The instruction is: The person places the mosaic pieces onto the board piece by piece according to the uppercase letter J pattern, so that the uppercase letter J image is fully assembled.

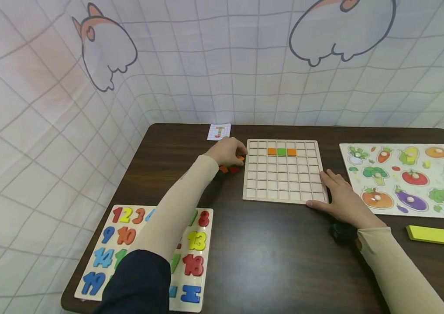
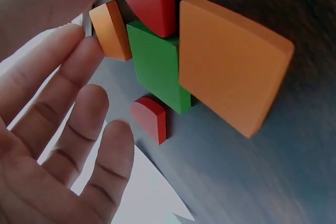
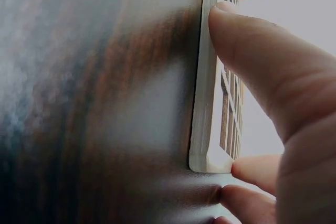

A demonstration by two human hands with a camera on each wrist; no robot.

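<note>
In the head view my left hand (image 1: 227, 151) reaches over a small pile of coloured pieces left of the wooden grid board (image 1: 261, 201). The left wrist view shows its fingers fairly straight, fingertips right by an orange piece (image 2: 110, 30). Around that piece lie a green square (image 2: 157, 66), a larger-looking orange square (image 2: 233, 61), a round-edged red piece (image 2: 152, 3) and a small red one (image 2: 149, 119). My right hand (image 1: 341, 198) rests at the board's near right corner, thumb on the near edge. On the board, a green square (image 1: 282, 151) sits between two orange squares (image 1: 271, 151).
A pattern card (image 1: 219, 131) lies at the back edge of the table. A number puzzle (image 1: 202, 301) is at the near left, under the left arm. To the right are a vegetable puzzle (image 1: 396, 176) and a yellow block (image 1: 435, 235).
</note>
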